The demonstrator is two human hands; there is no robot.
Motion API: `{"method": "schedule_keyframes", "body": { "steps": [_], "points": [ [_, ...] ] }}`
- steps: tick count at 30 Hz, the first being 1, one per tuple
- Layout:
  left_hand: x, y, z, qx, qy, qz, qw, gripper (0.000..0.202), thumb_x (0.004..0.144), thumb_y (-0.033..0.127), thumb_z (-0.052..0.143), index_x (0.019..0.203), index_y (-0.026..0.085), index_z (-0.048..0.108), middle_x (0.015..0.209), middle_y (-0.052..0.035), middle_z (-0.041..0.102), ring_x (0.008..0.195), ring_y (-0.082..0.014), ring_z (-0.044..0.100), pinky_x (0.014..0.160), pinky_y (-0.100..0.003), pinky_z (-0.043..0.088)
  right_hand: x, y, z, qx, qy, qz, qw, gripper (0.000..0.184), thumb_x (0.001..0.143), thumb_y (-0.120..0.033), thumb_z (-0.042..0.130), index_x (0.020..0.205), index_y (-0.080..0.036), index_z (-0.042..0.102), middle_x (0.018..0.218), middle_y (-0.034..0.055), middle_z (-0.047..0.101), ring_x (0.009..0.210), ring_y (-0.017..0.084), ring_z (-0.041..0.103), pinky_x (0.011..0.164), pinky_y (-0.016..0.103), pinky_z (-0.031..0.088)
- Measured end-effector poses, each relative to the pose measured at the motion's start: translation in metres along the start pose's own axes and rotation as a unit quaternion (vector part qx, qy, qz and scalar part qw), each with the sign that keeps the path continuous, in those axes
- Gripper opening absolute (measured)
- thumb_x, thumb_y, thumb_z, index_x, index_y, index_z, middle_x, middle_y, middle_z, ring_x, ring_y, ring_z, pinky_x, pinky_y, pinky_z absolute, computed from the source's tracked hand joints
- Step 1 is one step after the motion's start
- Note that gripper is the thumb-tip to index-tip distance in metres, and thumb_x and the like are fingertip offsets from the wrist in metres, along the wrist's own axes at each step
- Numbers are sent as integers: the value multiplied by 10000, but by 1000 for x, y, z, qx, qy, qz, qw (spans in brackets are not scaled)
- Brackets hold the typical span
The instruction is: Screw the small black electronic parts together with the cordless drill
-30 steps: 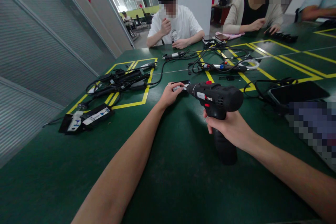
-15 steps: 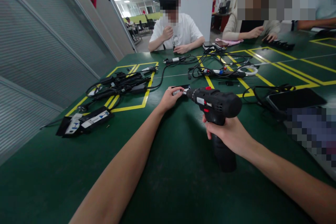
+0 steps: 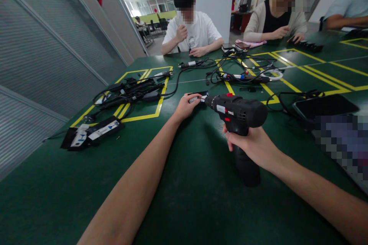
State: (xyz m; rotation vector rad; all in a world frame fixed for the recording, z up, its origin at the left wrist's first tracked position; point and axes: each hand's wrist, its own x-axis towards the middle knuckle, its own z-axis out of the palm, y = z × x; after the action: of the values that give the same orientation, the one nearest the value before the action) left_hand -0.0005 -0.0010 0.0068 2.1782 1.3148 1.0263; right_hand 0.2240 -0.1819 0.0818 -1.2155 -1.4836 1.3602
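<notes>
A black cordless drill point(image 3: 235, 109) with red buttons is in my right hand point(image 3: 257, 145), whose fingers wrap round its grip near the trigger. Its chuck points left and its battery end hangs over the green table. My left hand point(image 3: 186, 106) rests at the drill's tip, thumb and forefinger closed close to the silvery bit point(image 3: 202, 99). Beneath those fingers lies a small black piece point(image 3: 202, 93) with a pale part on it. The fingers partly cover it, so its kind and the exact contact with the bit cannot be made out.
Tangled black cables point(image 3: 135, 90) lie within yellow tape at left, near black packets point(image 3: 93, 133) with white labels. A pen-like electric screwdriver point(image 3: 244, 78) lies beyond the drill. A phone point(image 3: 326, 106) is at right. Co-workers sit across the table point(image 3: 184, 199).
The view has tilted slightly, and the drill appears a little farther right. Both hands keep their hold, with the bit still at my left fingertips.
</notes>
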Motion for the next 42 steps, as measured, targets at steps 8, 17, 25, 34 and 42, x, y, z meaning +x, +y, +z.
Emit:
{"method": "schedule_keyframes", "body": {
  "steps": [8,17,25,34,42],
  "points": [
    [0,-2,1,-4,4,-2,1000,307,847,360,513,1072,231,676,1091,-39,634,1097,-187,530,1023,-328,383,0,-4,1,3,12,12,1000,121,739,-133,588,846,-181,558,719,-27,563,557,120,559,563,280,453],
    [-1,0,0,-10,2,-8,1000,319,852,371,507,1084,230,674,1106,-49,624,1088,-190,535,1015,-340,397,-1,1,0,6,3,0,1000,130,752,-137,579,872,-187,581,775,-8,586,590,128,563,605,299,473],
    [-1,-1,1,-14,3,-5,1000,319,850,361,515,1095,228,672,1104,-51,615,1096,-185,533,1019,-332,392,-2,0,0,-12,6,1,1000,129,757,-146,574,876,-192,588,781,-5,601,598,138,577,595,303,467],
    [1,-2,2,-3,3,-10,1000,328,849,384,516,1090,230,676,1108,-47,619,1110,-191,527,1011,-333,398,-3,-3,-1,-31,7,6,999,126,758,-146,562,873,-194,588,651,-27,576,584,147,578,574,289,430],
    [0,-1,1,-21,8,-6,1000,325,841,390,531,1078,230,685,1093,-46,629,1094,-193,534,1014,-329,391,-1,-6,0,-32,10,6,999,96,751,-146,576,837,-188,573,656,-29,571,562,133,572,553,280,427]
  ]
}}
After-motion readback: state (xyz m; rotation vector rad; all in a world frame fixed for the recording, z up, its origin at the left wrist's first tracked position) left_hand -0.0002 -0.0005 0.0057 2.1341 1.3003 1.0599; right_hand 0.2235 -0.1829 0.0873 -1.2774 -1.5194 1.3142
